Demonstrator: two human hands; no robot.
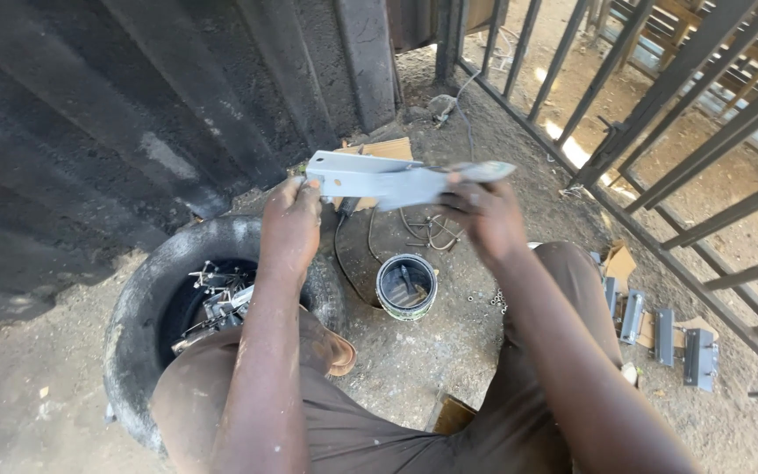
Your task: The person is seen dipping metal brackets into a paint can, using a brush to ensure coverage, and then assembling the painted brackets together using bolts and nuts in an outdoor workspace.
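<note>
A grey-painted metal bracket (377, 181) is held level in front of me, above the dirt ground. My left hand (292, 222) grips its left end. My right hand (485, 215) holds its right end, where a narrow grey-coated strip or brush (487, 168) lies along the top edge between the fingers. Below the bracket stands a small open paint can (406, 285) with a stick in it. My knees in brown trousers frame the can.
An old black tyre (138, 307) at my left holds several metal parts (218, 298). Three grey painted brackets (665, 335) lie on cardboard at the right, beside a metal bar fence (695, 158). A corrugated metal wall (116, 114) stands ahead left. Wire loops (432, 230) lie on the ground.
</note>
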